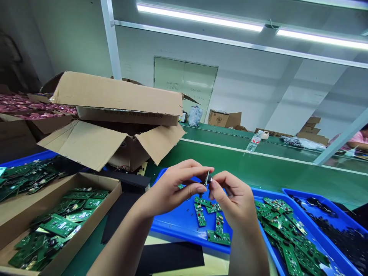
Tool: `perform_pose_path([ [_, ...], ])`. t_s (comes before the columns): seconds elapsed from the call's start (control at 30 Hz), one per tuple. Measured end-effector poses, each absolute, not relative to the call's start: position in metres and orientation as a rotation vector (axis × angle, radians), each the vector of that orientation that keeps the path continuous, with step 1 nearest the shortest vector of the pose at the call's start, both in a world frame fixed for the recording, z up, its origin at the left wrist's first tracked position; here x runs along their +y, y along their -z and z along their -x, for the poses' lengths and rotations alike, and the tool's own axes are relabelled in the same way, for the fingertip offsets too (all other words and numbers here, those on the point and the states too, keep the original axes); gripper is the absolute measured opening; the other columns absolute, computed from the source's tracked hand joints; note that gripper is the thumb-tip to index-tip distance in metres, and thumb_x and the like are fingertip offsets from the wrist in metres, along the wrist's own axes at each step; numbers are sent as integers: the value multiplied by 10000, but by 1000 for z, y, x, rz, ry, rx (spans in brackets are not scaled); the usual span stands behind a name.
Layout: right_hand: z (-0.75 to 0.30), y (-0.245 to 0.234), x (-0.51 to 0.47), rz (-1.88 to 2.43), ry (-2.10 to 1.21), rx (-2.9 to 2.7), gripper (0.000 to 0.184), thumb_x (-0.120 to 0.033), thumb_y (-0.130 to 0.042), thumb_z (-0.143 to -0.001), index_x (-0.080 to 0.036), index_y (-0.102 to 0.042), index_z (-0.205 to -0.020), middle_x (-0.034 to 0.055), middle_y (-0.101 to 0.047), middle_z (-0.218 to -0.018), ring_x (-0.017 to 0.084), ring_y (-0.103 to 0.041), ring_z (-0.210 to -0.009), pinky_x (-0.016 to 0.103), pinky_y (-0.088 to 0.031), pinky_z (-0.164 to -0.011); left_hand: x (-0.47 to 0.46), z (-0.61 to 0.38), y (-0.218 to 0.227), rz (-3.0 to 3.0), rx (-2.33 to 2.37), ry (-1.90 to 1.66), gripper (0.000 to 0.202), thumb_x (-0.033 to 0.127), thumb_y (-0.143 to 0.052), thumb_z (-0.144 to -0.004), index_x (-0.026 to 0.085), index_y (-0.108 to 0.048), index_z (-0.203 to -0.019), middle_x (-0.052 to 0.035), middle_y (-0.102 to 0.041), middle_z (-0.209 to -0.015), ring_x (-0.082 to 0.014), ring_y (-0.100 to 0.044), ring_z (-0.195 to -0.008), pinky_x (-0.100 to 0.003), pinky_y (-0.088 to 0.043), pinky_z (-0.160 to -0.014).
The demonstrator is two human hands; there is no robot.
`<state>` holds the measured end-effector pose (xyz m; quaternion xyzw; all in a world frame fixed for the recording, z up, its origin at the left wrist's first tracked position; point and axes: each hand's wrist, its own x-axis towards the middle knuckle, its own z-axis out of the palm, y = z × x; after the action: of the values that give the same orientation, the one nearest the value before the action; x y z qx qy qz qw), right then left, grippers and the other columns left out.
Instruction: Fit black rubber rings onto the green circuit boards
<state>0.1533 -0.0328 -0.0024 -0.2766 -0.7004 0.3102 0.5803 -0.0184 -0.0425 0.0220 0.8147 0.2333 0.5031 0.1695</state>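
The left hand [178, 188] pinches a thin green circuit board [207, 177], edge-on, between thumb and forefinger; the fingers of the right hand [234, 195] close on a small black part [209, 179] at its face (their exact contact is hidden). The step in hand looks like working part and board together; the next move probably calls for a steady left pinch and fine right-hand control. Below the fingers lies a shallow blue plastic tray [169, 226]; left of them, an open brown cardboard box [100, 183] of boards. Beyond, the green worktop [230, 165] runs before a pale wall [247, 80] under white tube lights [201, 17].
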Motion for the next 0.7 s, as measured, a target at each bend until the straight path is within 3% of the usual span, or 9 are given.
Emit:
perform_pose_path([
  [0.23, -159, -3, -38, 658, -357, -1640, 179, -227, -622, -870, -213, -560, -702, -30, -593, -603, 116, -535, -542, 240, -437, -538, -42, 18, -23, -2094, 526, -1374, 341, 392, -568, -935, 232, -668, -1219, -95, -650, -937, -176, -643, -817, -279, -563, -708],
  [0.4, -168, -6, -33, 522, -252, -1736, 116, -130, -583, -897, -230, -631, -859, -11, -681, -744, 130, -611, -652, 251, -471, -607, -41, 19, -22, -1824, 476, -1200, 385, 462, -586, -908, 220, -691, -1189, -83, -624, -860, -191, -652, -759, -307, -574, -667],
  [0.7, -175, -5, -23, 533, -30, -1728, 159, -93, -581, -890, -225, -666, -920, 18, -686, -781, 154, -633, -692, 262, -502, -631, -35, 18, -24, -1798, 510, -1078, 399, 511, -609, -877, 138, -752, -880, -94, -659, -783, -185, -632, -687, -305, -556, -620],
])
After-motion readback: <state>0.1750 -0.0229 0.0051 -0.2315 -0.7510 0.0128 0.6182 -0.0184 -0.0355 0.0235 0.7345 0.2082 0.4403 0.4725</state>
